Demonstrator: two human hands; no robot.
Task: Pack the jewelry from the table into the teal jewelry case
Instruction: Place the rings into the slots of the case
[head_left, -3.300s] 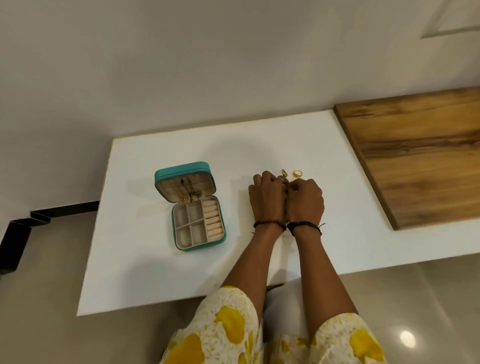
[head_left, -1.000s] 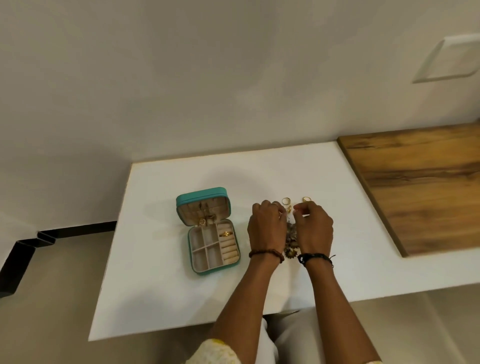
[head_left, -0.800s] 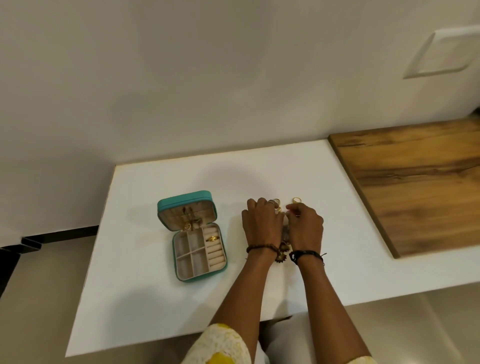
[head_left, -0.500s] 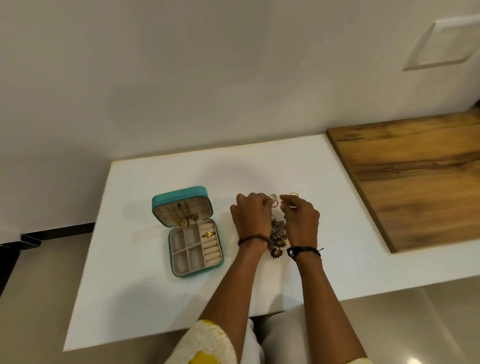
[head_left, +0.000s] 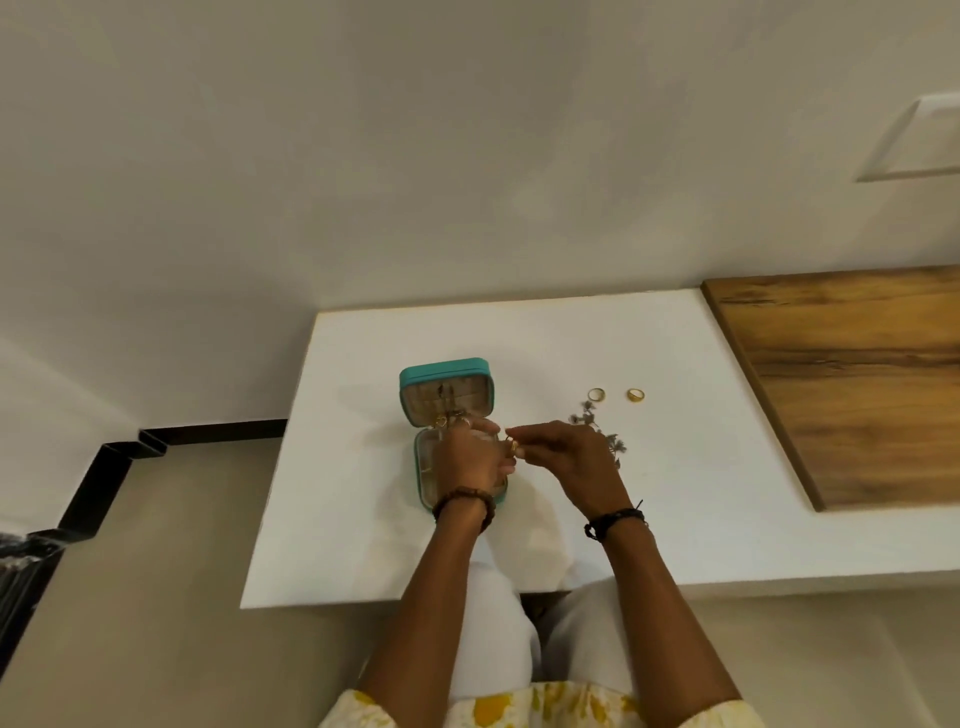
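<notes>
The teal jewelry case (head_left: 444, 370) stands open on the white table (head_left: 675, 519), with gold pieces hanging in its raised lid. My left hand (head_left: 466, 460) hovers over the case's tray with curled fingers and hides most of it. I cannot see whether it holds anything. My right hand (head_left: 569, 460) is just right of the case and pinches a small gold ring (head_left: 513, 446) at its fingertips, close to my left hand. Two gold rings (head_left: 596, 394) (head_left: 635, 395) lie on the table farther back. A dark flower-shaped piece (head_left: 615, 444) lies behind my right hand.
A wooden board (head_left: 852, 384) covers the right part of the table. The table's back edge meets a plain wall. A black metal frame (head_left: 104, 467) stands on the floor at the left. My knees are under the front edge.
Both hands have moved left from the pile of jewelry to the case, my right hand bringing a gold ring. The dark flower piece and two rings are now uncovered.
</notes>
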